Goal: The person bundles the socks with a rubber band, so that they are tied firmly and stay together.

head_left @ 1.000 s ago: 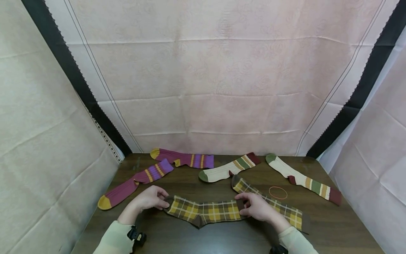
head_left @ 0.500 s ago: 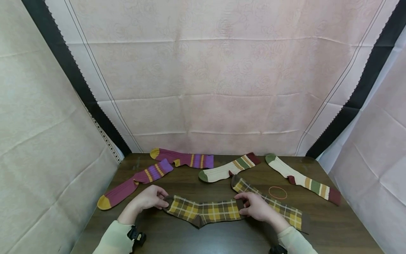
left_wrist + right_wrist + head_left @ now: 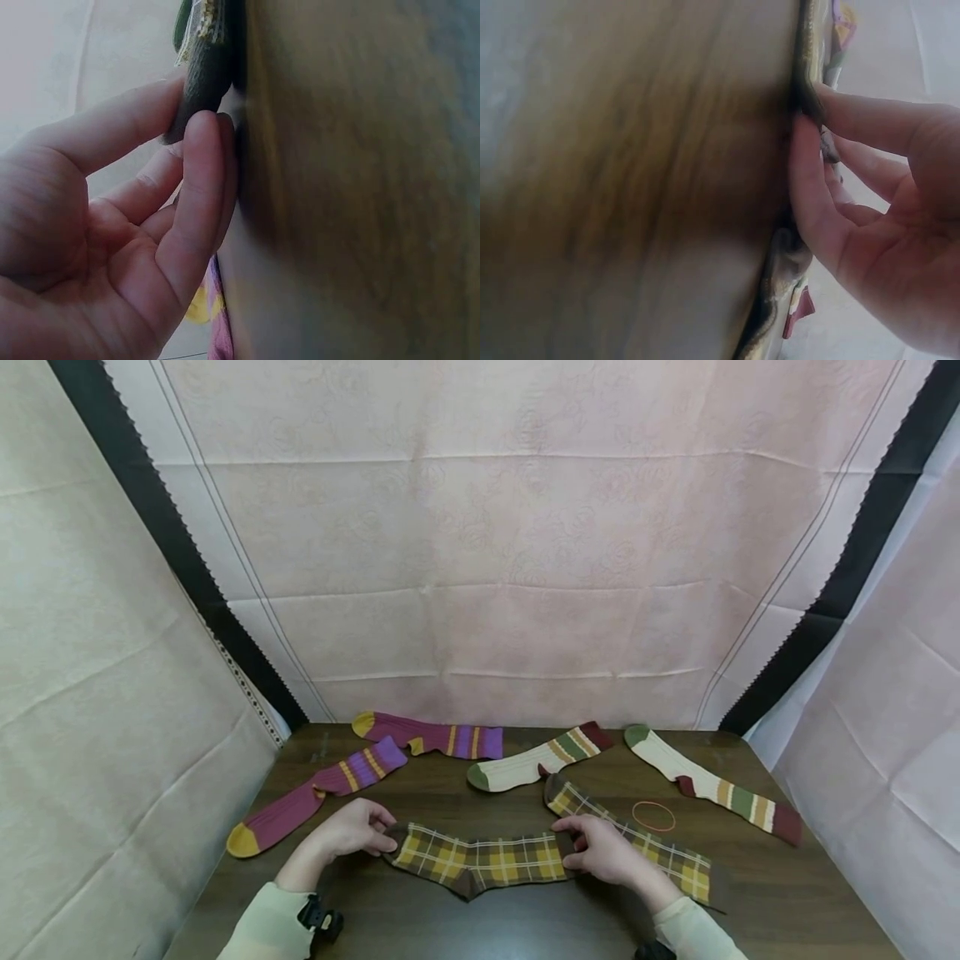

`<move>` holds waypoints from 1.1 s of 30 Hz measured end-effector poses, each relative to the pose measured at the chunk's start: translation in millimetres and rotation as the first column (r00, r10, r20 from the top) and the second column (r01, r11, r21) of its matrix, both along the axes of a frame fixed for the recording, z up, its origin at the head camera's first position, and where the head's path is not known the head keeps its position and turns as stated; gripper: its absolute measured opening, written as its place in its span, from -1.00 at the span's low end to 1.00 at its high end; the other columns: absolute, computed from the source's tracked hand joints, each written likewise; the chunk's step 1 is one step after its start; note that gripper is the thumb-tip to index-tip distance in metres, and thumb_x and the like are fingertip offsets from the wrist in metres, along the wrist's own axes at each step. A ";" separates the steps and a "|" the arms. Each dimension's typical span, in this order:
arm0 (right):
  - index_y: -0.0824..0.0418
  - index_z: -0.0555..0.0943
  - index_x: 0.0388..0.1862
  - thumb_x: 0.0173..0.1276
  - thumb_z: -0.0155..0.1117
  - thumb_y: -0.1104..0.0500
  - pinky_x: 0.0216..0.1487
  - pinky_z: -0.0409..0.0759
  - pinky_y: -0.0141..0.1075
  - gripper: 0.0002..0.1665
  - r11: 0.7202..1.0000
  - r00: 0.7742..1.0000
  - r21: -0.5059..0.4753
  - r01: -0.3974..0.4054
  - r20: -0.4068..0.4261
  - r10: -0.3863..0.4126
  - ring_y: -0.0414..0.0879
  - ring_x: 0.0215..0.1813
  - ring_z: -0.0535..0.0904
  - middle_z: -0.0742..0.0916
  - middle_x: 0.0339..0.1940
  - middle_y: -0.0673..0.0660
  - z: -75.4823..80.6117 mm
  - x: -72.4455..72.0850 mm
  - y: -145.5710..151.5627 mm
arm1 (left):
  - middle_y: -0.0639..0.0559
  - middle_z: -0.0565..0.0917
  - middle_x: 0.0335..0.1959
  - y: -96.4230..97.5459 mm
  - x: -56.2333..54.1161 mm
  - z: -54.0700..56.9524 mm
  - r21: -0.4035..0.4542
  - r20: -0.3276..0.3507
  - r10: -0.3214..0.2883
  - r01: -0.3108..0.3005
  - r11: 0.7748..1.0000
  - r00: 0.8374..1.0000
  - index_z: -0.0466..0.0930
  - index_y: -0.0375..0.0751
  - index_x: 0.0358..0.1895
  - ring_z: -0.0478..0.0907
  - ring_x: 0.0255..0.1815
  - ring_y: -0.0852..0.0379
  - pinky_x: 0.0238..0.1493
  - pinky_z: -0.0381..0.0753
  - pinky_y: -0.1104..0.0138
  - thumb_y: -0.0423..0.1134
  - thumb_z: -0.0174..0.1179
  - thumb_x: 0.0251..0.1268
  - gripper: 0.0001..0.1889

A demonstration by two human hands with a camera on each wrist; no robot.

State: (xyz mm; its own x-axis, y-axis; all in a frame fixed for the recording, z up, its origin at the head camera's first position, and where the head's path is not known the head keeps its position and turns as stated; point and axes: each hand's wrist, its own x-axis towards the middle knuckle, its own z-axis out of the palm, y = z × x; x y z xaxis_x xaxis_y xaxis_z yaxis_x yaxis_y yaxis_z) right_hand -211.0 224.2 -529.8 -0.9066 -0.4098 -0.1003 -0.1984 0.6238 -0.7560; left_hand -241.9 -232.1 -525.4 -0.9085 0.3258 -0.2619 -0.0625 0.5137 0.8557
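Note:
A yellow-and-brown plaid sock [image 3: 491, 862] lies stretched sideways near the front of the table, its heel pointing toward me. My left hand [image 3: 356, 831] pinches its dark toe end, and the left wrist view shows the dark knit [image 3: 202, 82] between thumb and fingers. At the other end, my right hand [image 3: 603, 852] pinches the dark cuff, seen edge-on in the right wrist view. Behind the right hand a second plaid sock [image 3: 678, 867] lies at a slant, partly covered by that hand.
Two magenta-and-purple socks [image 3: 288, 817] lie at the back left. Two cream socks with green toes and striped cuffs [image 3: 517, 770] lie at the back right. An orange rubber band [image 3: 654, 817] sits beside the second plaid sock. Pale cloth walls [image 3: 480, 635] enclose the wooden table [image 3: 450, 806].
Both hands keep their hold on the plaid sock, which stays in place on the table. The head view has shifted very slightly.

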 end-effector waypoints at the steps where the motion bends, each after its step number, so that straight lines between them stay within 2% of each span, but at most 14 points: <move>1: 0.27 0.69 0.27 0.28 0.58 0.36 -0.33 0.65 -0.22 -0.44 1.000 1.000 0.007 -0.001 -0.011 0.001 -0.02 -0.16 0.57 0.70 0.01 0.18 0.5 0.5 -0.1 | -0.15 0.65 -0.23 -0.3 0.0 1.0 -0.006 -0.005 -0.002 0.002 1.000 1.000 0.69 -0.50 0.04 0.73 -0.34 0.01 -0.25 0.82 0.12 -0.46 0.54 0.20 -0.63; 4: 0.27 0.70 0.26 0.30 0.60 0.29 -0.24 0.67 -0.17 -0.46 1.000 0.999 0.018 -0.014 -0.050 0.015 0.03 -0.10 0.65 0.72 0.15 0.26 3.8 2.2 1.2 | -0.13 0.66 -0.29 -1.3 -0.1 5.0 -0.031 -0.038 -0.002 0.000 1.000 0.999 0.70 -0.44 0.02 0.69 -0.38 0.02 -0.30 0.78 0.14 -0.42 0.55 0.22 -0.66; 7: 0.27 0.69 0.27 0.33 0.59 0.26 -0.14 0.69 -0.15 -0.47 1.000 0.998 -0.003 -0.018 -0.066 0.017 0.08 -0.04 0.70 0.71 0.23 0.31 7.1 4.4 6.5 | -0.08 0.66 -0.32 -0.3 -0.7 10.3 -0.071 -0.106 0.008 -0.016 0.997 0.994 0.71 -0.39 0.00 0.62 -0.37 0.04 -0.33 0.68 0.18 -0.37 0.56 0.22 -0.68; 10: 0.29 0.68 0.29 0.36 0.56 0.27 -0.12 0.69 -0.21 -0.47 0.998 0.999 -0.059 -0.007 -0.041 0.004 0.12 0.02 0.72 0.71 0.24 0.34 9.9 7.1 16.5 | -0.05 0.67 -0.29 5.2 -2.5 15.4 -0.089 -0.171 0.015 -0.031 0.996 0.985 0.72 -0.35 0.02 0.59 -0.29 0.05 -0.30 0.62 0.21 -0.35 0.56 0.24 -0.67; 13: 0.35 0.64 0.32 0.40 0.53 0.28 -0.13 0.69 -0.27 -0.46 0.993 1.000 -0.120 0.013 -0.010 -0.014 0.15 0.04 0.72 0.71 0.24 0.37 12.2 9.7 30.6 | -0.06 0.68 -0.24 18.4 -5.5 21.3 -0.072 -0.211 -0.001 -0.015 0.997 0.978 0.71 -0.36 0.05 0.60 -0.24 0.05 -0.24 0.63 0.22 -0.34 0.54 0.27 -0.66; 18: 0.41 0.58 0.38 0.45 0.49 0.25 -0.10 0.71 -0.30 -0.42 0.982 0.997 -0.175 0.073 0.019 -0.070 0.12 0.05 0.72 0.68 0.26 0.45 14.9 12.4 59.4 | -0.08 0.70 -0.22 54.8 -13.6 28.4 -0.014 -0.236 -0.055 0.053 0.998 0.970 0.71 -0.39 0.07 0.63 -0.24 0.05 -0.24 0.66 0.23 -0.36 0.52 0.30 -0.66; 22: 0.47 0.52 0.42 0.50 0.43 0.25 -0.03 0.72 -0.28 -0.39 0.974 0.995 -0.205 0.100 0.049 -0.092 0.15 0.10 0.71 0.62 0.33 0.52 13.4 13.2 84.7 | -0.10 0.71 -0.21 88.7 -19.9 27.1 0.029 -0.233 -0.101 0.111 0.993 0.967 0.70 -0.40 0.09 0.64 -0.24 0.07 -0.25 0.66 0.27 -0.37 0.52 0.30 -0.65; 27: 0.55 0.43 0.47 0.53 0.38 0.30 -0.01 0.76 -0.22 -0.36 0.960 0.990 -0.250 0.126 0.090 -0.106 0.27 0.17 0.69 0.58 0.36 0.59 8.0 16.8 113.6 | -0.11 0.72 -0.20 130.9 -26.2 18.0 0.101 -0.217 -0.143 0.168 0.981 0.966 0.69 -0.43 0.12 0.67 -0.25 0.10 -0.25 0.66 0.30 -0.38 0.51 0.30 -0.62; 33: 0.58 0.38 0.48 0.47 0.43 0.34 -0.01 0.77 -0.22 -0.28 0.949 0.983 -0.264 0.174 0.096 -0.154 0.35 0.18 0.68 0.59 0.33 0.60 4.6 24.5 143.5 | -0.06 0.72 -0.20 176.3 -27.7 5.8 0.181 -0.189 -0.151 0.186 0.966 0.970 0.69 -0.42 0.13 0.64 -0.26 0.13 -0.26 0.64 0.31 -0.39 0.50 0.30 -0.63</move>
State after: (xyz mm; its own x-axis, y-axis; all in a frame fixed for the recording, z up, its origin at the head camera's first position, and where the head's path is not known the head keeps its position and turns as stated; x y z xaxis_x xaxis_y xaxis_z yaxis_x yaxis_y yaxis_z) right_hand -186.4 367.8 -525.2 -0.9578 -0.2772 -0.0756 -0.0480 0.4137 -0.9091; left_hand -269.6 -55.7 -519.6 -0.8614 0.5074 -0.0219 0.1679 0.3251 0.9306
